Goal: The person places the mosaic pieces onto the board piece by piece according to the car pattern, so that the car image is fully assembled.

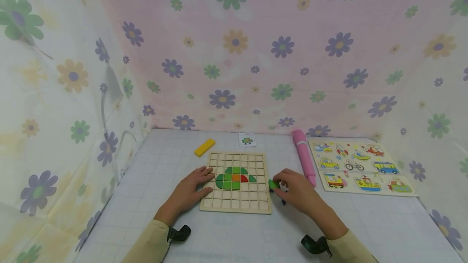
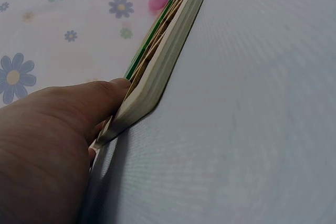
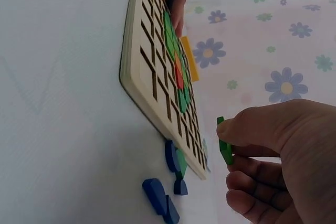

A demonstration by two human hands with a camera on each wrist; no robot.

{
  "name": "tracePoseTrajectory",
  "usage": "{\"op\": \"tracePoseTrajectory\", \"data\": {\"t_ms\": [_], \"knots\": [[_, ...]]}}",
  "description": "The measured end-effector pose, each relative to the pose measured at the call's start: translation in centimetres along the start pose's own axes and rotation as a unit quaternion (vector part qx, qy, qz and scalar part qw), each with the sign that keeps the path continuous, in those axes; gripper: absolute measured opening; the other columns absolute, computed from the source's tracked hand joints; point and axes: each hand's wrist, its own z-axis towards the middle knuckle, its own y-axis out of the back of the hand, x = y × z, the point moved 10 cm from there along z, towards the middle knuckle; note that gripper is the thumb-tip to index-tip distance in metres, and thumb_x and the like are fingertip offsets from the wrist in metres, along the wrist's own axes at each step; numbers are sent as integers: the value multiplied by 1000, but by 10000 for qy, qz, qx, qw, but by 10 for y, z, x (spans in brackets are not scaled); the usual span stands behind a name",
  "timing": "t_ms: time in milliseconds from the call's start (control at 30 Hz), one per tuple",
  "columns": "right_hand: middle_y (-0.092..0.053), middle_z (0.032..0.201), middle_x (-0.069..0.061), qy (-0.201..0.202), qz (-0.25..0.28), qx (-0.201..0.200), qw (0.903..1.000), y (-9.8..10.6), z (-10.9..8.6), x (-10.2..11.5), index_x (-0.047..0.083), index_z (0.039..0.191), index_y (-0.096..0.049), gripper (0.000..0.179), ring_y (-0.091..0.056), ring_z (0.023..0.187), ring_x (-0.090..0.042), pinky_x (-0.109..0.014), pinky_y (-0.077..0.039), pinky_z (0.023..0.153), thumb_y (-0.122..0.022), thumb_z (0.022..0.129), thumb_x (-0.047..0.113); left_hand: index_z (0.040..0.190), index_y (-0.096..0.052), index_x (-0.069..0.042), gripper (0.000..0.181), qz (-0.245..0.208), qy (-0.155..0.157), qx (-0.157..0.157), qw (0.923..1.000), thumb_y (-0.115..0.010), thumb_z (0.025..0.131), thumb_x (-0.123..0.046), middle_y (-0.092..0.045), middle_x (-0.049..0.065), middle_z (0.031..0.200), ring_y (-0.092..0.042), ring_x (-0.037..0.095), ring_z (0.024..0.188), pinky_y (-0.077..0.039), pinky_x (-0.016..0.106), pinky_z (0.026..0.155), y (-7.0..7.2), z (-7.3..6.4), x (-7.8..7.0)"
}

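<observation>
Beside four blue pieces (image 3: 154,195), right fingers (image 3: 247,129) round one green piece (image 3: 225,148), left fingers (image 1: 199,173) apart.

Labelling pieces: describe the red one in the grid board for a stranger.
In the head view, find the wooden grid board, low centre. Among its green pieces, the red piece sits immediately right of the orange piece. It is the only red one there.

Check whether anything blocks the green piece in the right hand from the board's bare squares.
Nothing visible does: the right hand holds the green piece near the right edge of the board, with blue pieces lying low beside it.
</observation>
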Motion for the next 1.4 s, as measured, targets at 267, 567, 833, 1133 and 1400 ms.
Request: {"op": "tracePoseTrajectory", "data": {"t_ms": [267, 567, 833, 1133, 1400], "knots": [[-68, 103, 9, 357, 164, -73, 9992, -1, 7, 17, 16, 110, -80, 22, -64, 90, -18, -30, -58, 77, -90, 90, 11, 153, -65, -16, 53, -18, 30, -7, 10000, -75, 105, -35, -48, -3, 167, -32, 30, 161, -31, 62, 125, 1, -1, 1], [-68, 102, 10, 407, 278, -60, 9988, -4, 16, 30, 16, 108, -80, 21, -63, 90, -15, -29, -59, 79, -90, 90, 10, 154, -65, -16, 53, -15, 65, 18, 10000, -74, 105, -36, -48, -4, 167, -31, 30, 161, -30, 61, 126, 0, 0, 1], [-67, 102, 8, 484, 251, 106, 9985, -13, 25, 34, 16, 108, -80, 19, -64, 90, -19, -29, -58, 79, -89, 91, 13, 153, -65, -17, 53, -3, 105, 4, 9999, -74, 105, -37, -48, -4, 167, -31, 29, 161, -30, 61, 126, -1, 1, 2], [-66, 103, 10, 245, 338, 279, 9987, -21, 31, 40, 18, 108, -79, 21, -63, 94, -16, -33, -59, 82, -90, 91, 14, 153, -65, -17, 53, 3, 116, 0, 9999, -75, 105, -36, -47, -5, 167, -31, 29, 161, -30, 61, 126, -1, 1, 3], [-66, 103, 9, 238, 270, 386, 9986, -31, 38, 48, 18, 109, -79, 21, -62, 95, -14, -33, -60, 85, -91, 91, 15, 154, -65, -18, 53, 20, 140, 35, 9999, -74, 105, -36, -46, -5, 168, -30, 30, 161, -29, 60, 127, -2, 0, 4]]}}
